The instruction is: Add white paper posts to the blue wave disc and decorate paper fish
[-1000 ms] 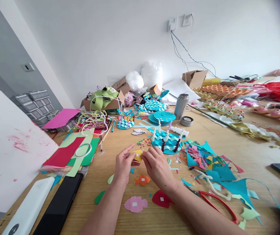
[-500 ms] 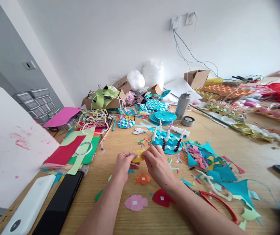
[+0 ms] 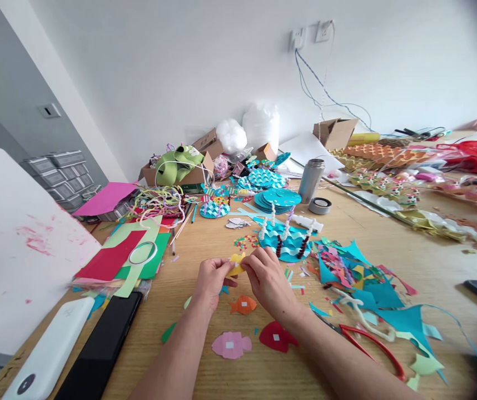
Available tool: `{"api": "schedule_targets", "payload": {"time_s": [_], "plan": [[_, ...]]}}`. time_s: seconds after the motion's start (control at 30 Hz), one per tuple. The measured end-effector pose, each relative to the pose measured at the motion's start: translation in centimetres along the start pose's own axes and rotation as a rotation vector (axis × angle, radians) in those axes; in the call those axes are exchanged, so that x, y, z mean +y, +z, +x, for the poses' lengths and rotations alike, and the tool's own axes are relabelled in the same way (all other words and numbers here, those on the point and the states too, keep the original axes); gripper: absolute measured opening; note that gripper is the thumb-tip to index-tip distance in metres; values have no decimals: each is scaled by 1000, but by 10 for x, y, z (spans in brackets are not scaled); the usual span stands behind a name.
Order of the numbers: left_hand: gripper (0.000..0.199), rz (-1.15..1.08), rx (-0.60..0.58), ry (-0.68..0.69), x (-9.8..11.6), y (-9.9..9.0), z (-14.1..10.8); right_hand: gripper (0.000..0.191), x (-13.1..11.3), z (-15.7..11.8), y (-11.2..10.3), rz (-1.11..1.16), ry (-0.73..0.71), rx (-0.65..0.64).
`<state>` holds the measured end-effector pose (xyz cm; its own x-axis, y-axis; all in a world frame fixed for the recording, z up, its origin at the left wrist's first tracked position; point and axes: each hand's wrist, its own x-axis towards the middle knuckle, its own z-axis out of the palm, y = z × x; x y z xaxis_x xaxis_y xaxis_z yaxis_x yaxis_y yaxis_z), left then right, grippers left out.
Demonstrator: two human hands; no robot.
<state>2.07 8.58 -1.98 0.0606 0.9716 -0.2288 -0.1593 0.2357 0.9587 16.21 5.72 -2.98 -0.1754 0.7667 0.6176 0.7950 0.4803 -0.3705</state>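
A small yellow paper piece [image 3: 236, 266] is pinched between my left hand [image 3: 213, 280] and my right hand [image 3: 268, 280], above the wooden table. Both hands have their fingertips on its edges. Below them lie an orange paper fish [image 3: 243, 304], a pink paper fish [image 3: 230, 345] and a red paper fish [image 3: 278, 336], each with a small pale square on it. Part of a green paper shape [image 3: 168, 332] shows left of my left forearm. Beyond my right hand stands a blue wavy base [image 3: 286, 242] with white, purple and dark twisted stems.
Red-handled scissors [image 3: 372, 344] and blue paper scraps [image 3: 378, 294] lie to the right. A black phone [image 3: 100, 344] and a white power bank [image 3: 50, 347] are at the left. A steel bottle [image 3: 311, 180] stands behind, near stacked blue discs [image 3: 278, 200].
The yellow piece has tilted and shifted slightly in the fingers, showing a different outline. Both hands stay in nearly the same place.
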Motion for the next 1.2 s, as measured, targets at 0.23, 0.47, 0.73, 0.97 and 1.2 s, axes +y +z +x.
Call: {"api": "schedule_targets", "payload": {"time_s": [0.23, 0.47, 0.73, 0.97, 1.2], "plan": [[40, 18, -1, 15, -1, 0, -1, 18, 0, 0, 1, -2, 4, -2], [40, 22, -11, 15, -2, 1, -2, 20, -2, 0, 1, 52, 32, 15], [39, 6, -42, 1, 1, 1, -4, 20, -2, 1, 0, 98, 66, 26], [39, -13, -57, -23, 2, 0, -3, 19, -2, 2, -2, 160, 54, 32], [37, -34, -73, -37, 4, 0, -5, 21, 1, 3, 0, 185, 49, 43]]}}
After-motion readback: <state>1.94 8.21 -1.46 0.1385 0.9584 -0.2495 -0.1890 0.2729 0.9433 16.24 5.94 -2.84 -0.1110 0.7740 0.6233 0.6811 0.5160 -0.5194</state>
